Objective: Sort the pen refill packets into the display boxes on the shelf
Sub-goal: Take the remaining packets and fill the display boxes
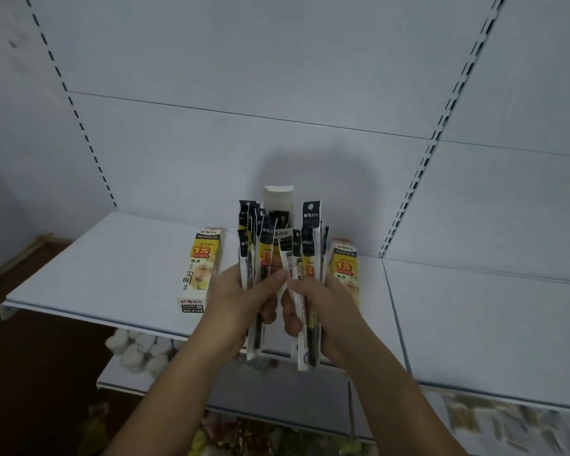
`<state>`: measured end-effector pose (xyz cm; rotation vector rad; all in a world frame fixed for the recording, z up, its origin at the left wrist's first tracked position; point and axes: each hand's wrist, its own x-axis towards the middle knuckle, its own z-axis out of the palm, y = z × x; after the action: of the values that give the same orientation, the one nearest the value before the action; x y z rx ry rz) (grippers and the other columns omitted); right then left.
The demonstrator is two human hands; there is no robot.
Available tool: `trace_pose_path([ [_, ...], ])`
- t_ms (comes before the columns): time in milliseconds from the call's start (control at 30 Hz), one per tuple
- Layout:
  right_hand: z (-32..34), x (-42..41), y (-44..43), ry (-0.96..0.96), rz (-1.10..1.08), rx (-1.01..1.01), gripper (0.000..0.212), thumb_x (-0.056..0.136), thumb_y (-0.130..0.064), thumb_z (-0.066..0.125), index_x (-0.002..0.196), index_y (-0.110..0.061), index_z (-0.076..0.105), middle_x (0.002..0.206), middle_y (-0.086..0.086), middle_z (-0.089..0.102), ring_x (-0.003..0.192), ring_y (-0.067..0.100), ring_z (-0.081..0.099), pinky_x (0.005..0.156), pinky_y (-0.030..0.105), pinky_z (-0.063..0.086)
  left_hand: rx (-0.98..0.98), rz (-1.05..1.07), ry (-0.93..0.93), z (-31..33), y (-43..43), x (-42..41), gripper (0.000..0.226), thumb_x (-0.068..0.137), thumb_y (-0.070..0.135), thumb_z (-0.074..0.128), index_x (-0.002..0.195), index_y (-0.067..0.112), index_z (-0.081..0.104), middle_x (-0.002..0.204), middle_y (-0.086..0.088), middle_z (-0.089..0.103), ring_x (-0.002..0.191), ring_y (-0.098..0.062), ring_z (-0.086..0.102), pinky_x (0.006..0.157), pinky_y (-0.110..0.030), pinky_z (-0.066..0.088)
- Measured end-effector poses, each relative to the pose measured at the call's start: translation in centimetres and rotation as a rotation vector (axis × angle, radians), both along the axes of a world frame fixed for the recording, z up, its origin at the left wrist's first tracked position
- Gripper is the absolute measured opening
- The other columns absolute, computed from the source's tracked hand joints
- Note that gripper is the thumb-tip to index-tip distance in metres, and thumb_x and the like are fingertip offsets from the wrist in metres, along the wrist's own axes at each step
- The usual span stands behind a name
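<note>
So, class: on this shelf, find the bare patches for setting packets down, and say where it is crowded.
Bare: the shelf from its left edge to the left box; also the adjoining panel beyond the right box. Crowded: between the boxes, where left hand and right hand hold packets.

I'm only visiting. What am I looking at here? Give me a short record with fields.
place: white shop shelf
left hand: grips left bunch of packets, upright
right hand: grips right bunch of packets, upright
left box: lies flat on shelf, left of hands
middle box: behind the packets, top flap open
right box: partly hidden by right hand
</note>
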<state>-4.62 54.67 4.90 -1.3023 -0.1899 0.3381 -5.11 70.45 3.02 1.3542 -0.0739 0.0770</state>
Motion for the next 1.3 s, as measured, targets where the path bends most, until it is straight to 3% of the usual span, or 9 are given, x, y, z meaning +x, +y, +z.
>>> trace_pose_path([
  [267,-0.2,0.5,-1.9,-0.037,0.069,-0.004,0.012,0.103,-0.012,0.063,0.103,-0.009,0.074,0.079,0.022,0.072,0.057,0.025,0.066,0.055,0.033,0.054,-0.02,0.131,-0.017,-0.4,-2.4,-0.7,0.033,0.092,0.029,0.074,0.088,-0.001,0.064,0.055,-0.014,0.048,0.052,-0.029,0.047,0.06,-0.055,0.046],
  [400,-0.2,0.7,-3.0,-0.055,0.073,-0.037,0.012,0.102,-0.013,0.063,0.108,-0.007,0.072,0.078,0.017,0.074,0.061,0.024,0.071,0.059,0.032,0.058,-0.006,0.163,-0.038,-0.1,-3.2,-1.1,0.032,0.093,0.031,0.074,0.083,0.003,0.063,0.054,-0.015,0.046,0.053,-0.034,0.049,0.058,-0.051,0.046],
  [500,-0.1,1.1,-3.5,-0.067,0.016,-0.052,0.009,0.1,-0.013,0.066,0.103,-0.009,0.073,0.074,0.012,0.074,0.061,0.029,0.072,0.059,0.035,0.059,-0.015,0.21,-0.05,0.2,-3.4,-1.0,0.024,0.094,0.026,0.071,0.1,0.003,0.068,0.06,-0.012,0.049,0.052,-0.025,0.045,0.055,-0.039,0.045],
  [567,-0.1,1.6,-3.7,-0.069,-0.042,-0.058,0.006,0.098,-0.014,0.069,0.098,-0.011,0.074,0.075,0.01,0.075,0.067,0.029,0.074,0.063,0.039,0.059,-0.049,0.23,-0.042,0.4,-3.0,-0.8,0.012,0.097,0.022,0.071,0.1,0.01,0.07,0.065,-0.011,0.047,0.052,-0.022,0.041,0.053,-0.032,0.04],
  [667,0.3,2.5,-4.0,-0.094,-0.12,-0.088,0.006,0.096,-0.017,0.072,0.095,-0.021,0.078,0.085,0.003,0.079,0.082,0.021,0.077,0.078,0.042,0.061,-0.105,0.273,-0.031,0.7,-1.6,-0.6,0.009,0.096,0.023,0.073,0.097,0.015,0.069,0.071,-0.012,0.044,0.053,-0.02,0.039,0.053,-0.031,0.038],
  [833,1.9,4.0,-3.9,-0.094,-0.221,-0.054,0.005,0.093,-0.019,0.076,0.098,-0.019,0.078,0.093,0.005,0.081,0.088,0.022,0.079,0.082,0.043,0.062,-0.124,0.349,-0.011,1.0,1.1,1.0,0.007,0.098,0.013,0.069,0.105,0.011,0.068,0.066,-0.005,0.046,0.052,-0.017,0.041,0.051,-0.031,0.04],
  [967,3.2,5.1,-3.1,-0.13,-0.309,-0.044,0.014,0.093,-0.02,0.076,0.103,-0.011,0.078,0.095,0.009,0.08,0.09,0.026,0.078,0.083,0.043,0.063,-0.124,0.302,-0.011,1.0,2.1,3.2,0.016,0.096,0.01,0.072,0.111,0.01,0.067,0.067,-0.002,0.051,0.054,-0.018,0.043,0.052,-0.031,0.043],
  [1133,5.0,5.9,-1.5,-0.168,-0.386,-0.046,0.004,0.093,-0.021,0.076,0.097,-0.019,0.076,0.088,0.0,0.08,0.083,0.016,0.078,0.069,0.027,0.061,-0.048,0.208,-0.004,0.9,2.0,5.6,0.038,0.088,0.014,0.082,0.123,0.014,0.068,0.077,-0.004,0.065,0.058,-0.019,0.049,0.059,-0.035,0.046],
  [1300,7.2,7.2,-0.4,-0.193,-0.512,-0.02,0.008,0.091,-0.028,0.079,0.095,-0.022,0.076,0.086,0.0,0.08,0.086,0.02,0.078,0.074,0.037,0.065,0.019,0.079,-0.035,0.0,2.4,6.9,0.045,0.085,0.016,0.086,0.127,0.018,0.07,0.093,-0.011,0.073,0.065,-0.023,0.052,0.06,-0.037,0.044],
])
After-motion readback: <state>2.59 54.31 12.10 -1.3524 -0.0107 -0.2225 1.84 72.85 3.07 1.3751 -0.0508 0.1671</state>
